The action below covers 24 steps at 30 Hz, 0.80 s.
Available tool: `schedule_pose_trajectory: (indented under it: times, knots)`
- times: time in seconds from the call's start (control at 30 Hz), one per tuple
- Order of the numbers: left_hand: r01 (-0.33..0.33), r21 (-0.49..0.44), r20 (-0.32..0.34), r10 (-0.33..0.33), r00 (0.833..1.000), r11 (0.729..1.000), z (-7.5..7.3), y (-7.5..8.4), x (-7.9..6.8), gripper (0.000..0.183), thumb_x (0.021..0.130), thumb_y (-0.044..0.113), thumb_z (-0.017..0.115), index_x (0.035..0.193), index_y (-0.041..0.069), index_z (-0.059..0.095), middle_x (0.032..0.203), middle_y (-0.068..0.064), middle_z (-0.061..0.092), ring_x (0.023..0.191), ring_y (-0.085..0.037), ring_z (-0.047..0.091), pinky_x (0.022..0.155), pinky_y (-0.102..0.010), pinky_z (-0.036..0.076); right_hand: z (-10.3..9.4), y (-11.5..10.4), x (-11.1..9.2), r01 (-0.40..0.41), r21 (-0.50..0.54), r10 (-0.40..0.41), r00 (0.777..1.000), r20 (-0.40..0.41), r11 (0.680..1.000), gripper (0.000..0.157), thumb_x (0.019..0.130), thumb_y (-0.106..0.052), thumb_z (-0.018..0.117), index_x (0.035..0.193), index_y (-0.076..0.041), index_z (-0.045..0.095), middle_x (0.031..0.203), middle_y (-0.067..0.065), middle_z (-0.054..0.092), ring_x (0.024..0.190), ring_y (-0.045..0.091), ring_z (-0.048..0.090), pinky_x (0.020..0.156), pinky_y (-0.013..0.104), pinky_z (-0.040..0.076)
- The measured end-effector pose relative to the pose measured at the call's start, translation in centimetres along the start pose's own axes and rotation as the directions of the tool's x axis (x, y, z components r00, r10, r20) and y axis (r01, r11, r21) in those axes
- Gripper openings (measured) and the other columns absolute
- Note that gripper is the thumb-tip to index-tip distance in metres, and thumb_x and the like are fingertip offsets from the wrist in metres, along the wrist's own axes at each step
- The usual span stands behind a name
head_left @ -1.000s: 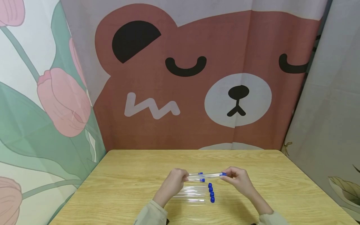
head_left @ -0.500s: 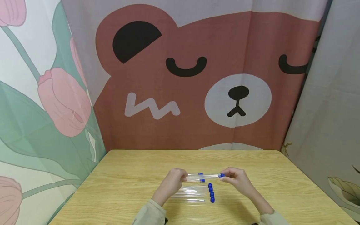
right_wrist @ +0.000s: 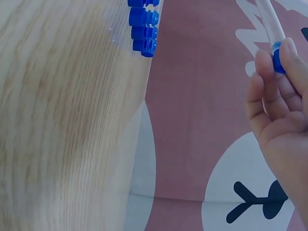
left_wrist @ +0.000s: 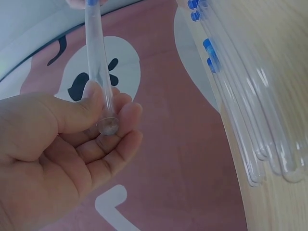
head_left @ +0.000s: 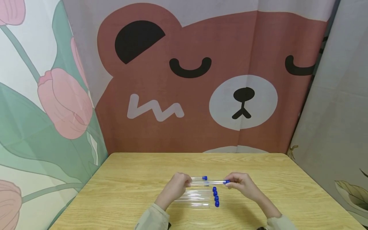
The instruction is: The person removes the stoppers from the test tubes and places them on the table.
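Observation:
A clear test tube (left_wrist: 99, 57) is held level above the table between both hands. My left hand (head_left: 177, 187) pinches its rounded end between thumb and fingers. At the other end my right hand (head_left: 242, 183) pinches the blue cap (right_wrist: 277, 60), which sits on the tube's mouth. Behind the held tube lies a capped test tube (head_left: 198, 178), and another capped one is mostly covered by it in the head view. Several uncapped test tubes (head_left: 196, 199) lie side by side nearer the front. Loose blue caps (head_left: 216, 198) stand in a row just right of their mouths.
The wooden table (head_left: 138, 182) reaches back to a curtain (head_left: 195, 134) with a bear print. A tulip-print curtain (head_left: 51, 127) hangs at the left and a pale one (head_left: 330, 111) at the right.
The right hand and the capped end of the held tube have moved slightly down and toward the front in the head view. Both hands keep their pinch; the tubes and caps on the table stay put.

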<state>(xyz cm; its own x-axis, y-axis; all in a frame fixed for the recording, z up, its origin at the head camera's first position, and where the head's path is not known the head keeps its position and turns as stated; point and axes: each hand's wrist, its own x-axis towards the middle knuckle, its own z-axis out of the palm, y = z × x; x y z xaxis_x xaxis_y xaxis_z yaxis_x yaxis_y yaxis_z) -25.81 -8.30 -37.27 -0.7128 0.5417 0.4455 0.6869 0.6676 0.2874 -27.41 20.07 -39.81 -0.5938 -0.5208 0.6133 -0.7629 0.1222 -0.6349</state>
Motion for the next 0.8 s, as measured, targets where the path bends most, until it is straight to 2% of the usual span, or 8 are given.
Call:
schedule_pose_trajectory:
  times: [0.1,0.2,0.37,0.5,0.7,0.8]
  knots:
    - [0.014,0.0,0.007,-0.014,1.0,1.0,0.0,-0.2,-0.1,0.012,0.074,-0.01,0.065,0.078,0.001,0.067,0.076,-0.005,0.065,0.071,-0.012,0.061,0.061,-0.016,0.047,-0.1,0.0,-0.1,0.001,0.068,-0.004,0.999,0.054,0.998,0.011,0.081,0.012,0.055,0.091,0.013,0.058,0.077,0.02,0.06,0.064,0.016,0.059,0.053,0.026,0.05]
    - [0.025,-0.009,0.008,-0.025,1.0,1.0,0.0,-0.4,-0.1,0.012,0.075,-0.009,0.064,0.079,0.001,0.067,0.077,-0.006,0.065,0.073,-0.012,0.061,0.061,-0.017,0.047,-0.1,-0.1,-0.1,-0.018,0.085,0.014,0.998,0.056,0.996,0.011,0.082,0.011,0.054,0.092,0.015,0.057,0.077,0.019,0.06,0.064,0.016,0.059,0.054,0.028,0.05]
    - [0.029,-0.022,0.008,-0.029,1.0,0.999,-0.1,-0.5,0.0,0.011,0.075,-0.008,0.064,0.078,0.002,0.067,0.076,-0.004,0.065,0.071,-0.011,0.06,0.061,-0.017,0.047,0.1,-0.4,0.0,-0.085,0.051,0.085,0.996,-0.009,0.995,0.011,0.082,0.007,0.057,0.092,0.013,0.058,0.076,0.019,0.061,0.064,0.018,0.06,0.055,0.029,0.051]
    - [0.036,-0.027,0.01,-0.035,0.999,0.999,-0.1,-0.5,0.0,0.012,0.074,-0.009,0.065,0.079,0.002,0.067,0.077,-0.004,0.065,0.071,-0.011,0.06,0.06,-0.018,0.047,0.3,-0.8,0.1,-0.108,0.032,0.11,0.993,-0.05,0.994,0.01,0.081,0.009,0.057,0.091,0.01,0.059,0.074,0.018,0.061,0.062,0.018,0.06,0.054,0.028,0.05]
    - [0.034,-0.019,0.004,-0.034,0.999,0.999,0.0,-0.5,-0.1,0.011,0.074,-0.008,0.065,0.079,0.002,0.067,0.077,-0.003,0.065,0.072,-0.012,0.06,0.061,-0.019,0.047,0.6,-2.0,0.3,-0.16,-0.05,0.148,0.972,-0.184,0.986,0.007,0.079,0.007,0.061,0.085,0.005,0.06,0.069,0.014,0.06,0.057,0.017,0.057,0.05,0.027,0.048]
    - [0.048,-0.021,0.003,-0.048,0.999,0.999,-0.1,-0.5,-0.1,0.01,0.075,-0.007,0.065,0.079,0.002,0.068,0.078,-0.005,0.065,0.073,-0.012,0.06,0.061,-0.019,0.048,0.5,-1.6,0.1,-0.187,-0.051,0.172,0.962,-0.211,0.981,0.008,0.079,0.006,0.062,0.086,0.004,0.06,0.071,0.012,0.061,0.057,0.018,0.057,0.05,0.027,0.049]
